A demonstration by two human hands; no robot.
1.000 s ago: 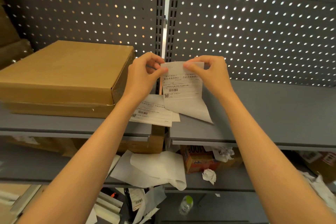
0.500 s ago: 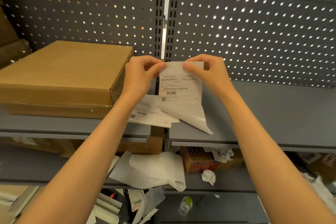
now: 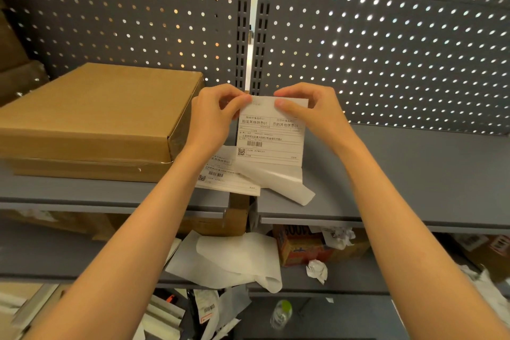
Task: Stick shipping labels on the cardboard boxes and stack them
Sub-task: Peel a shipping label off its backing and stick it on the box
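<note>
I hold a white shipping label [image 3: 271, 135] upright above the grey shelf [image 3: 400, 174]. My left hand [image 3: 215, 116] pinches its top left corner and my right hand [image 3: 309, 110] pinches its top right corner. Glossy backing paper [image 3: 281, 182] hangs peeled from the label's lower edge and curls onto the shelf. More labels [image 3: 229, 176] lie flat on the shelf under my left wrist. A flat cardboard box [image 3: 93, 113] sits on a second box [image 3: 91, 171] on the shelf at the left.
A perforated grey back panel [image 3: 386, 50] closes off the shelf. On the lower shelf lie discarded backing sheets [image 3: 229, 259], crumpled paper [image 3: 317, 270] and an orange carton [image 3: 300, 246]. A plastic bottle [image 3: 281, 312] and scraps lie below.
The backing paper has peeled further down off the label, and its free end now rests on the shelf. Both hands kept their hold on the top corners.
</note>
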